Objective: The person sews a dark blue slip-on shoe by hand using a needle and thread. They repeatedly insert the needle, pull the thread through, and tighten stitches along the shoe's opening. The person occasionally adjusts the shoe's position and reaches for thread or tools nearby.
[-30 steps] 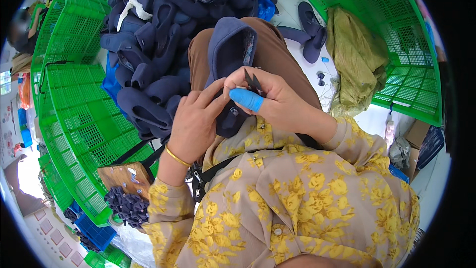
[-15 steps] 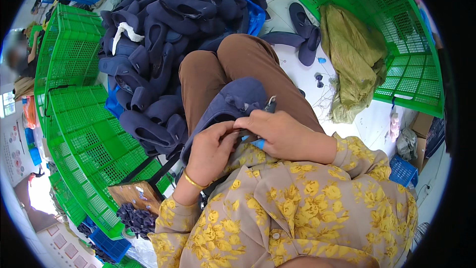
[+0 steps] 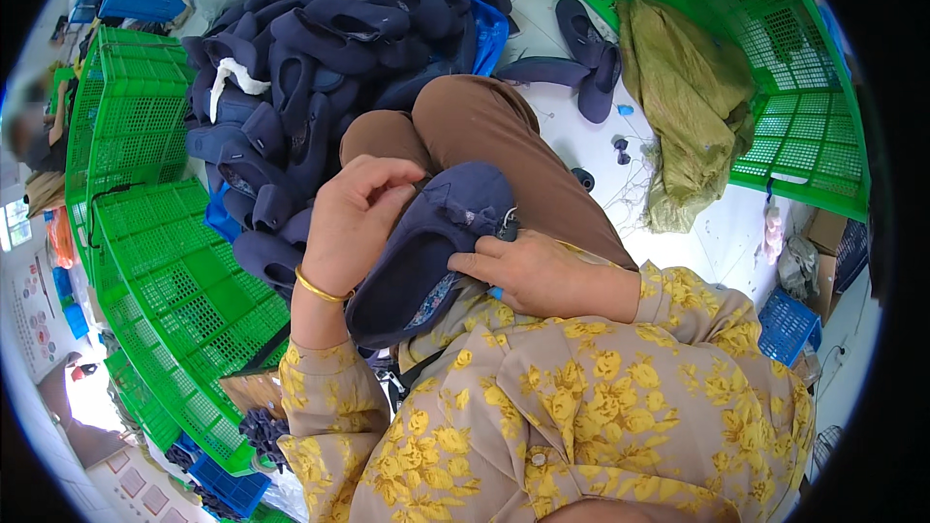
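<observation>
The dark blue slipper [image 3: 426, 252] lies across the person's lap, just in front of the brown knee [image 3: 475, 131] — the left hand [image 3: 354, 223] curls over its near side with fingers pinched together at the upper edge, and the right hand [image 3: 528, 271] is closed on a small dark tool [image 3: 506, 229] pressed against the toe end. By the look of it, the step in hand is trimming or finishing the slipper's edge. The next move would call for a steady grip and careful work at the seam — beyond the knee, the heap of slippers [image 3: 320, 48] sits between green crates [image 3: 145, 232].
</observation>
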`<state>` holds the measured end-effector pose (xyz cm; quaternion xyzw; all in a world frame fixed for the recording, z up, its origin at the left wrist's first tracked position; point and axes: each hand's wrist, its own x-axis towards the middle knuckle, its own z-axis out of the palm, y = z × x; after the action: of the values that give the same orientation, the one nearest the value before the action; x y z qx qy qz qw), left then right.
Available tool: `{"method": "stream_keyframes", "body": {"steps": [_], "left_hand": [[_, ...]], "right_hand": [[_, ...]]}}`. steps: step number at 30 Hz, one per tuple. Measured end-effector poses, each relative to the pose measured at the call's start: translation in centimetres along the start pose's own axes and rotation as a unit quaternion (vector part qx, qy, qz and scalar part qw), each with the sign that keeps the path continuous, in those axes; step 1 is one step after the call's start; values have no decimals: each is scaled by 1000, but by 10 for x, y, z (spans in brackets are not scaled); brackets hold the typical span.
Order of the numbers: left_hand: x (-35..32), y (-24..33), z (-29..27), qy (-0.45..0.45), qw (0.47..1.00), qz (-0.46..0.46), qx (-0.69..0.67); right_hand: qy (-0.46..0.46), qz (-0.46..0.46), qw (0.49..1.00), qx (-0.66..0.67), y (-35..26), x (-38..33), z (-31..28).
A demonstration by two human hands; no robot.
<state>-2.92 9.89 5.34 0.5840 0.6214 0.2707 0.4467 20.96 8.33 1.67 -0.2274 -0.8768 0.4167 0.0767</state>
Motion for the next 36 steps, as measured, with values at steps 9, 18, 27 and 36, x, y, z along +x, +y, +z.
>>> {"method": "stream_keyframes", "body": {"steps": [9,18,27,36], "left_hand": [[20,-4,0,-89,957,195,195],[-46,-11,-35,452,880,111,-93],[-90,-71,-64,445,811,-40,-378],[-77,-116,-52,430,779,-129,-438]], "right_hand": [[6,-11,1000,4,3,0,4],[5,-29,999,-41,2,9,2],[90,-64,988,-106,15,27,-29],[147,45,952,264,17,9,-20]]}}
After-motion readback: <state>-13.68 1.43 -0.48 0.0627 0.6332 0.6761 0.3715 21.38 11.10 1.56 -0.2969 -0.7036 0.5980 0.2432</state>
